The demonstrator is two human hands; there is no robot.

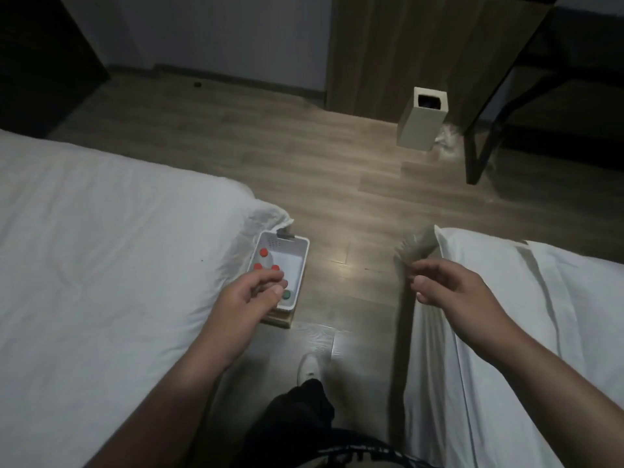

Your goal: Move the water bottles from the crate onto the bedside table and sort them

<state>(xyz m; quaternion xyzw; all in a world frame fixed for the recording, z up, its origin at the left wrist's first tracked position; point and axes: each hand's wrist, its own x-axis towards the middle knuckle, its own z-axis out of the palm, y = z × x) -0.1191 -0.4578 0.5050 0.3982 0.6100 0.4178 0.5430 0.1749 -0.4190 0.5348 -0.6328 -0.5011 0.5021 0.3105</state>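
Observation:
A white plastic crate (299, 255) sits on the floor at the corner of the left bed. Inside it stand water bottles, seen from above as three red caps (263, 253) and one green cap (287, 294). My left hand (251, 295) hovers over the near end of the crate with its fingers loosely curled and nothing in it, and it hides part of the crate. My right hand (452, 292) is held out over the edge of the right bed, fingers loosely bent, holding nothing. No bedside table shows in this view.
White beds lie on the left (101, 265) and right (540, 332) with a strip of wooden floor (351, 204) between them. A tall white bin (422, 119) stands by a dark desk leg (472, 157). My white shoe (309, 366) is on the floor below.

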